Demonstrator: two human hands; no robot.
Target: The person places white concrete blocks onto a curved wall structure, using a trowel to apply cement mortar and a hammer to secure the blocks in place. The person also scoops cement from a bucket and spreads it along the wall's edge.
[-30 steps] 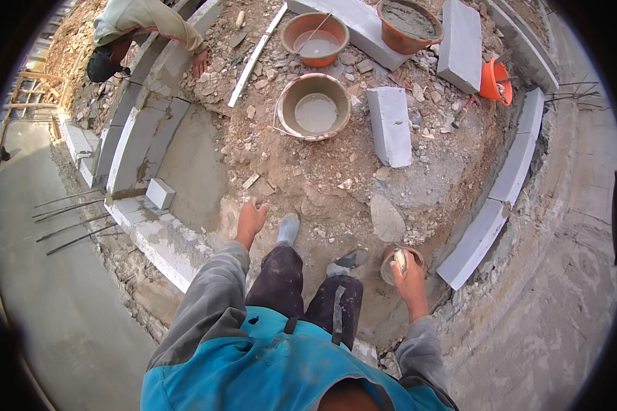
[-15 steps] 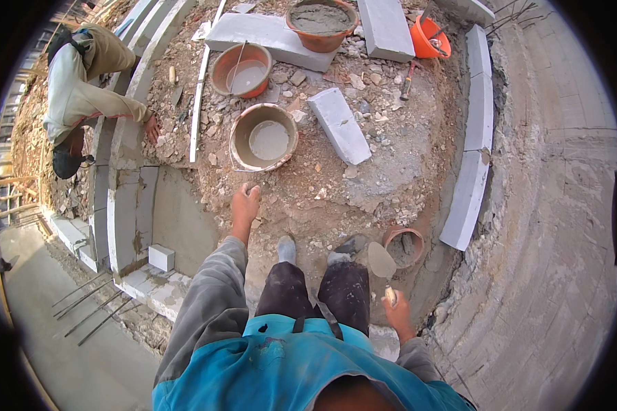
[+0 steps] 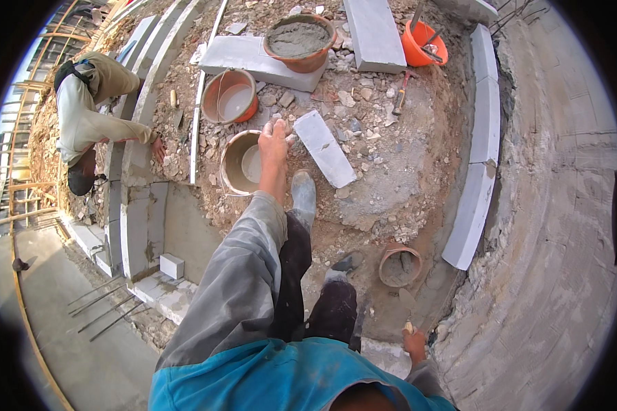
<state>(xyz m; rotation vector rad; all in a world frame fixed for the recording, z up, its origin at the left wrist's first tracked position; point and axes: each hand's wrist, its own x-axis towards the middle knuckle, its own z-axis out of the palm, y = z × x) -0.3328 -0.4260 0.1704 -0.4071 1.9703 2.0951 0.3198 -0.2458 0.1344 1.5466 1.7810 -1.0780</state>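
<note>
My right hand (image 3: 415, 344), low on the right, is closed round the handle of a pointing trowel (image 3: 407, 300). The trowel's grey blade points forward, just short of a clay-coloured bucket (image 3: 400, 266) with some grey mortar inside. Out in front, my left hand (image 3: 274, 152) is loosely curled with the thumb apart, and nothing shows in it. It overlaps the view of the right rim of a round tub (image 3: 234, 163) with a pale bottom; I cannot tell whether it touches. Right of that hand lies a light grey block (image 3: 324, 149) on the rubble.
Ahead stand a mortar-filled tub (image 3: 299, 41), an orange tub with greyish liquid (image 3: 230, 97) and an orange bucket of tools (image 3: 424, 42). A hammer (image 3: 402, 92) lies nearby. Block walls (image 3: 478, 144) flank the rubble. At left, a co-worker (image 3: 92, 109) bends over; steel bars (image 3: 106, 308) protrude below.
My left foot has stepped forward onto the rubble. My left hand has moved forward and right, up to the tub. The trowel has drawn back from the bucket with my right hand.
</note>
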